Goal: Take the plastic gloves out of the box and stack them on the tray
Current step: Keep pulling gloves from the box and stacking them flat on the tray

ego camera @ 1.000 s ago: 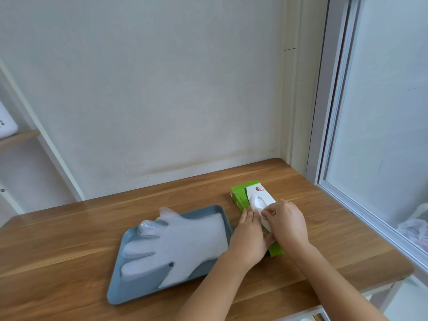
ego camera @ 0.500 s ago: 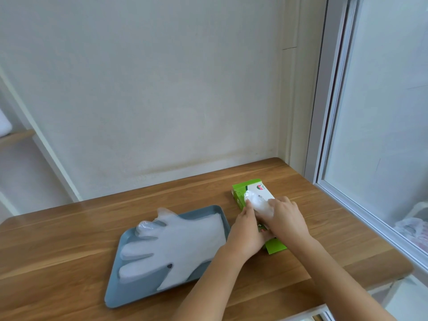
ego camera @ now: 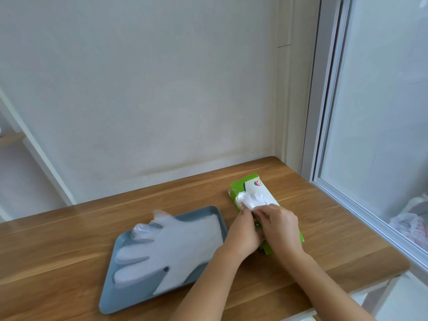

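Observation:
A green and white glove box (ego camera: 249, 184) lies flat on the wooden table, to the right of a grey-blue tray (ego camera: 129, 295). Clear plastic gloves (ego camera: 171, 244) lie spread flat in a stack on the tray, fingers pointing left. A crumpled glove (ego camera: 249, 199) sticks up out of the box's top opening. My left hand (ego camera: 243, 232) and my right hand (ego camera: 281, 228) meet over the box, and both pinch the near end of this crumpled glove. The near part of the box is hidden under my hands.
The table (ego camera: 69, 230) stands in a corner, with a white wall behind and a window frame (ego camera: 324, 144) along its right edge. The table's front edge runs close under my forearms. A shelf (ego camera: 11, 137) shows at the far left.
The crumpled glove has come further out of the box and bunches higher above the opening. Both hands have stayed over the box, closing in on the glove.

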The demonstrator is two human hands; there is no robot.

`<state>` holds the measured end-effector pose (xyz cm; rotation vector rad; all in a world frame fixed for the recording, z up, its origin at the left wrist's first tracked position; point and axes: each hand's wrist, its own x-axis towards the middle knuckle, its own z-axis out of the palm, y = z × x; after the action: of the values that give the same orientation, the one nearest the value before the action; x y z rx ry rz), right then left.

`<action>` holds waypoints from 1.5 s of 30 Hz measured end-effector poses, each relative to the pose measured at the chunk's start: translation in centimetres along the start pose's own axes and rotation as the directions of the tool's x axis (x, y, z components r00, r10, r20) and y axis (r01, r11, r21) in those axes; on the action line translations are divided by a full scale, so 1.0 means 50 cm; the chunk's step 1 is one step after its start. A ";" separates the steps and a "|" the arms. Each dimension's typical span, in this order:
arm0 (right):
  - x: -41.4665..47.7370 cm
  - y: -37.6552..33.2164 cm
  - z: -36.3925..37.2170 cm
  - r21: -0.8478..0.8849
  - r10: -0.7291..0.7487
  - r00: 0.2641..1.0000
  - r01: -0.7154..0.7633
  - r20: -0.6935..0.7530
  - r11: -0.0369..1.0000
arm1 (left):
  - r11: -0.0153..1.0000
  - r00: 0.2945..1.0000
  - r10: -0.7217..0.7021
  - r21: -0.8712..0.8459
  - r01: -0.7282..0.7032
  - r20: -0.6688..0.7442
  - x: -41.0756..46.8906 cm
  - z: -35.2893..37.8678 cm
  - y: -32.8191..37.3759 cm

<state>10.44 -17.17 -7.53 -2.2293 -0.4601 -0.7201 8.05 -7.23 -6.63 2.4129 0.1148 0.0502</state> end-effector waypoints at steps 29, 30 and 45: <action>0.042 -0.006 -0.009 0.166 0.183 0.963 -0.216 0.197 0.962 | 0.999 1.000 0.028 -0.024 -0.029 -0.008 0.035 0.016 -0.016; 0.040 -0.007 -0.018 0.237 0.201 0.961 -0.244 0.192 0.940 | 0.999 0.999 0.047 -0.015 -0.047 -0.004 0.038 0.016 -0.016; 0.088 -0.001 -0.077 0.525 0.200 0.924 -0.353 0.326 0.775 | 0.999 0.997 0.041 -0.024 -0.040 0.068 0.045 0.015 -0.005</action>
<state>12.48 -19.54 -2.60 -1.7485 -0.3897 -0.0991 10.33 -7.29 -7.35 2.3911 0.0337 -0.0126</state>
